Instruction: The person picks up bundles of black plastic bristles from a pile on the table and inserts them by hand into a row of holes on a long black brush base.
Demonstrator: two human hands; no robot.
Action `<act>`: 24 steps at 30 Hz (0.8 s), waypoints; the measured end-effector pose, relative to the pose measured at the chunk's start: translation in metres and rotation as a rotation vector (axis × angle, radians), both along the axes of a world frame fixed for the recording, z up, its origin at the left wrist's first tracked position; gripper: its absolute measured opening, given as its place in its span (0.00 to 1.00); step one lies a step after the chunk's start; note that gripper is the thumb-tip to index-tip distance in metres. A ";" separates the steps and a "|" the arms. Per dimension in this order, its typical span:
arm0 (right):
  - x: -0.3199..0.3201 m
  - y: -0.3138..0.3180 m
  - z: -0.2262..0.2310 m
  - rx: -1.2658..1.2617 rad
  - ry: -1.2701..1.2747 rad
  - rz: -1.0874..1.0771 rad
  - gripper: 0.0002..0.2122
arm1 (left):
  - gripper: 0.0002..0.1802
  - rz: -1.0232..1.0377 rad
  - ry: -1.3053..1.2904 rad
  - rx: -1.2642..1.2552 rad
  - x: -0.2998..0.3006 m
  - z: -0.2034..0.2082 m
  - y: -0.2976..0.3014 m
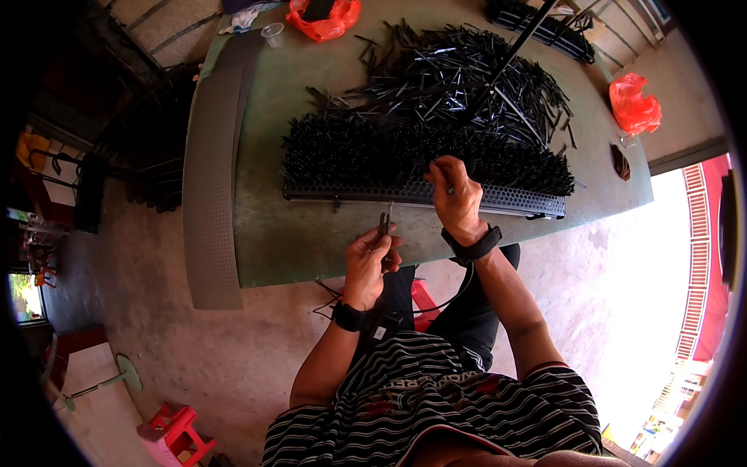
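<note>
My left hand (372, 261) is closed around a small dark two-pronged hand tool (384, 224), its tips pointing away from me. The tool's exact kind is too small to tell. Just beyond it lies a long perforated metal bar (358, 192), packed on top with dense black bristle-like strips (334, 152). My right hand (457, 194) is at the bar's near edge, right of the middle, its fingers pinched together against the strips. Whatever those fingers hold is hidden. Each wrist wears a black band.
Loose black strips (467, 74) are heaped behind the bar on the green table (264, 233). A grey perforated sheet (212, 179) hangs past the left edge. A dark pole crosses the heap. Red plastic bags (634, 105) and a clear cup (272, 33) sit toward the edges.
</note>
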State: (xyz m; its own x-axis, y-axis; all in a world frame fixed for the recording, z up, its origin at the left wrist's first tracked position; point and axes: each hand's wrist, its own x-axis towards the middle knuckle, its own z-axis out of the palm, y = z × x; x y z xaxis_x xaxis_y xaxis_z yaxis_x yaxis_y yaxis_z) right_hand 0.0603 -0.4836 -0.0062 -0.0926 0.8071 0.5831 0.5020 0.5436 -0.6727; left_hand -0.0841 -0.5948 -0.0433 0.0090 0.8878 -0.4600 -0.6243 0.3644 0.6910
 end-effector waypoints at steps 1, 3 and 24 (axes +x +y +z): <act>0.000 0.001 0.000 0.010 -0.017 0.011 0.05 | 0.12 0.000 -0.002 -0.001 0.000 0.000 0.000; 0.000 0.003 0.000 0.031 -0.051 0.032 0.05 | 0.13 0.001 -0.005 -0.008 -0.001 0.000 -0.001; 0.029 -0.020 0.027 -0.632 0.572 0.085 0.06 | 0.17 -0.137 -0.076 -0.014 0.025 0.014 0.004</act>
State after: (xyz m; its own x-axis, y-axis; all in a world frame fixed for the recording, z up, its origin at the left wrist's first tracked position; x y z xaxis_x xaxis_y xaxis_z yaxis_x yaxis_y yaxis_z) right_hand 0.0894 -0.5038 0.0208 0.0040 1.0000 0.0019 -0.0320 0.0020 -0.9995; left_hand -0.0589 -0.5909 -0.0296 0.1647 0.8696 -0.4654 -0.6185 0.4586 0.6381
